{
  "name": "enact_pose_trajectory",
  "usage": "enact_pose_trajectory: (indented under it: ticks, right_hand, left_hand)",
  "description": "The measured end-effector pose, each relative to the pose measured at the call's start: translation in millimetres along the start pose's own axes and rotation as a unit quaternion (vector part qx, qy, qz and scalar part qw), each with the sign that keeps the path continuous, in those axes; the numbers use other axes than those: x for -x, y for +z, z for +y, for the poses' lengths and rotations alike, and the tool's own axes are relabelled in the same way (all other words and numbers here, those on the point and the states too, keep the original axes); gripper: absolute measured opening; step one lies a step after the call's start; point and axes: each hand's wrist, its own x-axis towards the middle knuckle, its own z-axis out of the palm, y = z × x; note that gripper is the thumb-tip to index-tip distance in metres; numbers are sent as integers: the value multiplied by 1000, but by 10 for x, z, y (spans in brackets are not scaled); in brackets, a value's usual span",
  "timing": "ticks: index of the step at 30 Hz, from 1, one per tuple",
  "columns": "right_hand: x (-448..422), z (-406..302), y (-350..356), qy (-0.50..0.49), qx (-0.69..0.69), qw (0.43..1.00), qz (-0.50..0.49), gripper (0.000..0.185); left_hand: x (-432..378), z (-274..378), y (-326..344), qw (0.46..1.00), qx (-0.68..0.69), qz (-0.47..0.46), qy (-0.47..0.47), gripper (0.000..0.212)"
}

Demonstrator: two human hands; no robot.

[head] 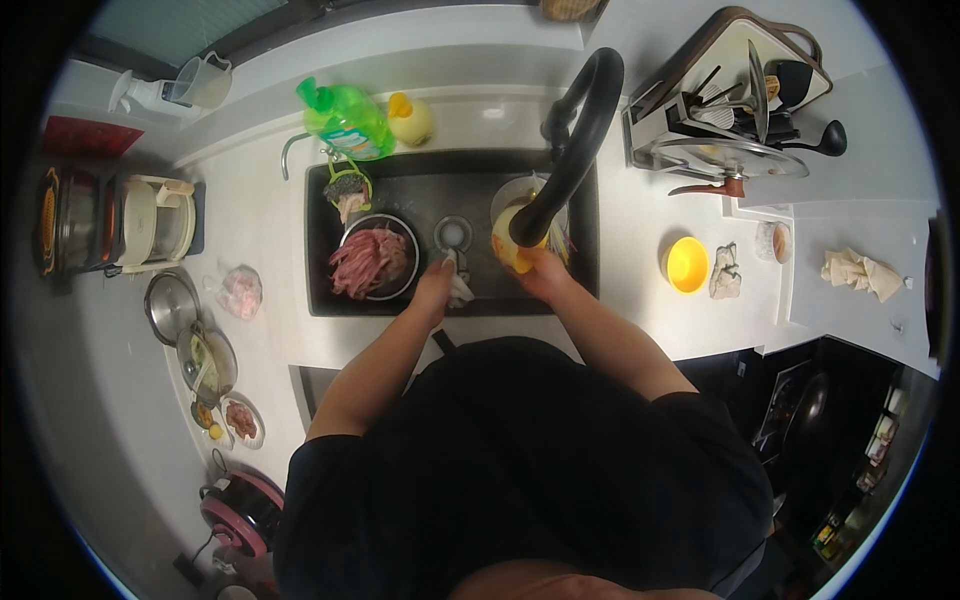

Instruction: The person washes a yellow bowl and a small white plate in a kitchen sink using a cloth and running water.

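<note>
My left hand (433, 291) grips a pale, wet-looking cloth (460, 291) over the dark sink (480, 300), close to the drain (452, 232). With my right hand (551, 277) I hold a yellow bowl (504, 238) by its near side. The bowl is directly below the black faucet (581, 150), whose spout hides part of it. Just behind it is a clear round container (510, 191), partly covered. On the sink's left side, reddish strips of what looks like raw meat (367, 259) fill a metal-rimmed basin (415, 262).
A green strainer (367, 184) hangs in the sink's back left corner. Behind stand a green detergent bottle (349, 124) and a pale yellow bottle (410, 127). Another yellow bowl (688, 265) and a folded cloth (725, 274) lie right, below a utensil rack (660, 131). Plated meat (241, 418) sits left.
</note>
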Motion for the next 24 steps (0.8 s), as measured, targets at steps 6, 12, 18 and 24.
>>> enact_pose_trajectory:
  ticks: [6,12,18,24]
  right_hand:
    - [88,-114,73,28,-22,999,35,43]
    - [419,-413,-128,87,147,982,79,41]
    - [184,-234,-127,15,131,986,102,38]
    - [98,-47,-604,17,82,987,136,34]
  left_hand:
    - [-24,-41,-35,1000,-7,2,-1,40]
    - [-127,-77,-11,1000,-3,9,-2,45]
    - [-169,-137,-1,1000,3,22,7,45]
    - [-47,-21,-81,1000,4,-23,-10,38]
